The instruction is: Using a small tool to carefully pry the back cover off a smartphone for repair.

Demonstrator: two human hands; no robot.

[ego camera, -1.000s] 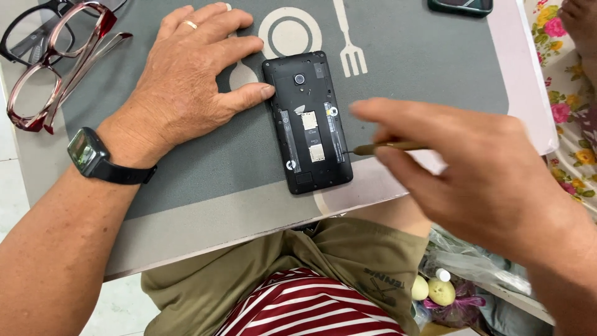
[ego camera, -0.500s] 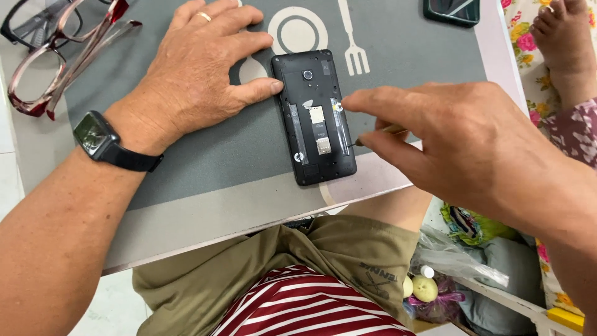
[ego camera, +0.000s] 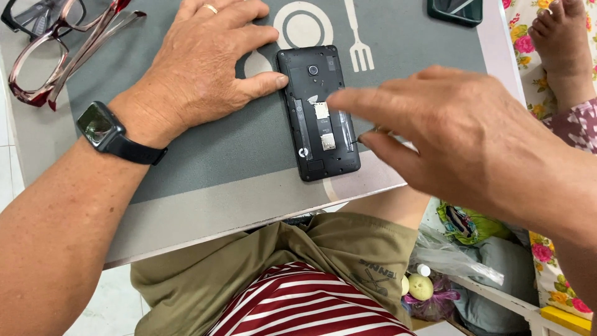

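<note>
A: Where is the phone [ego camera: 319, 112]?

B: Face down on the grey mat [ego camera: 205, 162], back cover off, near the mat's front edge, just below the printed fork.

A: And the left hand [ego camera: 208, 68]?

B: Flat on the mat, fingers spread open, thumb tip touching the phone's left edge. It grips nothing. (There's a ring on one finger and a watch [ego camera: 102, 127] on the wrist.)

A: The right hand [ego camera: 448, 137]?

B: It hovers over the phone's right side, forefinger stretched out, thumb and another finger pinched on a thin tool [ego camera: 360, 138] whose tip lies by the phone's right edge. Most of the tool is hidden.

A: Anything else?

B: Glasses [ego camera: 46, 53] at the mat's far left corner; another dark phone [ego camera: 454, 9] at the far edge.
</note>
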